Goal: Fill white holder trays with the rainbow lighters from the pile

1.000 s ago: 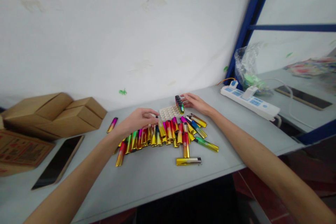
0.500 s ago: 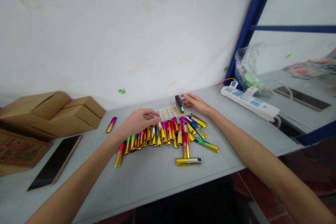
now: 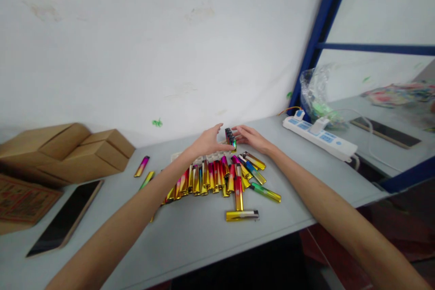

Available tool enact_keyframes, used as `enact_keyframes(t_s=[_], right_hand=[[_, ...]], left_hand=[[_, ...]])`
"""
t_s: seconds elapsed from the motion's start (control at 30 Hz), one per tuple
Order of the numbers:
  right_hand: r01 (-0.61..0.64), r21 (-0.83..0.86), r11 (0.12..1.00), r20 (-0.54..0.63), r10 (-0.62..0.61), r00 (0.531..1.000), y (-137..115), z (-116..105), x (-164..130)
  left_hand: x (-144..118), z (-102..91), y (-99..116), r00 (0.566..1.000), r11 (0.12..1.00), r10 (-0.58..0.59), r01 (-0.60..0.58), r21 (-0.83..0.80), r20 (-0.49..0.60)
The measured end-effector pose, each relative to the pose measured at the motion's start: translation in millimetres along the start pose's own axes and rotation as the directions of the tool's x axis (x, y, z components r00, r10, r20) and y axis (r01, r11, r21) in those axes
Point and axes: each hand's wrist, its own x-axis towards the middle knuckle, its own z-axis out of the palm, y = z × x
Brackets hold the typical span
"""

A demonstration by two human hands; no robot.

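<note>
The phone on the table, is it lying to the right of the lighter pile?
No, the phone lies left of the lighter pile, near the boxes.

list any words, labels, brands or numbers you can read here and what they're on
No text can be read.
Printed carton at the left edge: a red pattern, too blurred to read.
Power strip: blue patches, no legible marking.
Lighters by the left hand and right hand: colour bands only, any print too small.
Phone: dark screen.
Plain cardboard boxes: no print visible.
</note>
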Motion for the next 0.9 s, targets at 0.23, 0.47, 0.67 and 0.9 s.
enact_keyframes(t_s=[0.23,0.47,0.67,0.9], right_hand=[[0.046,0.002,0.999,0.038,-0.046,0.998,4,-3,1],[0.031,-0.014,0.999,0.023,-0.031,0.999,4,-3,2],[0.007,0.007,1.000,0.007,-0.007,1.000,1,-1,1],[-0.011,-0.025,1.000,-0.003,0.011,1.000,-2,-1,-2]], left_hand=[[14,8.4,10,0.996,0.997,0.072,-0.071,-0.025,0.055],[14,-7.6,8,0.998,0.983,0.054,-0.060,-0.172,-0.041],[4,-26.5,3,0.997,0.974,0.046,-0.058,-0.217,-0.058],[-49,-66.4,-4,0.992,0.941,-0.113,0.124,-0.314,0.055]])
